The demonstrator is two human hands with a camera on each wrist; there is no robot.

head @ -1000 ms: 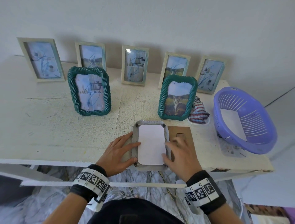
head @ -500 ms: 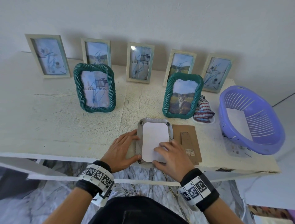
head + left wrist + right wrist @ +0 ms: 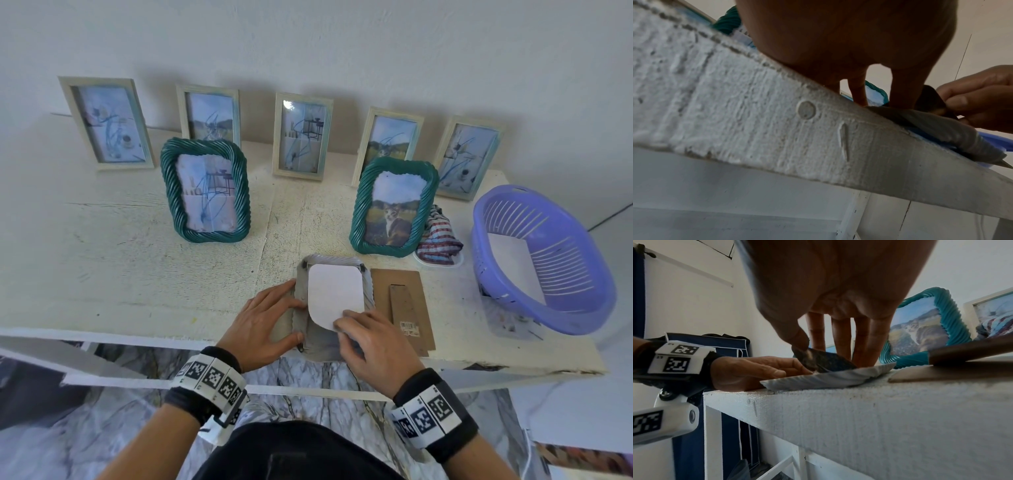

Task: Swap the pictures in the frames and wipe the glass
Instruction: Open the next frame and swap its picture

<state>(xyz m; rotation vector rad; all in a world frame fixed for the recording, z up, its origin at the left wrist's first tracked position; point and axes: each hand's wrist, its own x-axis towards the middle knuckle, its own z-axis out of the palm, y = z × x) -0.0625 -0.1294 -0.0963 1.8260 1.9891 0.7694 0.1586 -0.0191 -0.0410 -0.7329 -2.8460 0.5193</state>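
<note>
A frame (image 3: 298, 291) lies face down at the table's near edge, grey back up. In it sits a picture (image 3: 334, 291), white back showing. My left hand (image 3: 298, 320) rests flat on the frame's left side, fingers straight. My right hand (image 3: 342, 323) pinches the picture's near right corner between thumb and fingers. In the right wrist view that corner (image 3: 822, 361) is curled up off the frame (image 3: 818, 378). The brown cardboard backing (image 3: 404, 301) lies just right of the frame. A striped cloth (image 3: 438, 240) sits behind the backing.
Two green rope-pattern frames (image 3: 205, 190) (image 3: 394, 207) stand mid-table, one with a cat picture. Several pale frames (image 3: 301, 135) lean on the wall behind. A purple basket (image 3: 541, 260) holding a white sheet stands at the right end. The table edge (image 3: 171, 337) runs under my wrists.
My right hand slid from the frame's right side to the picture's near corner and pinched it up. The left hand stayed on the frame's left side.
</note>
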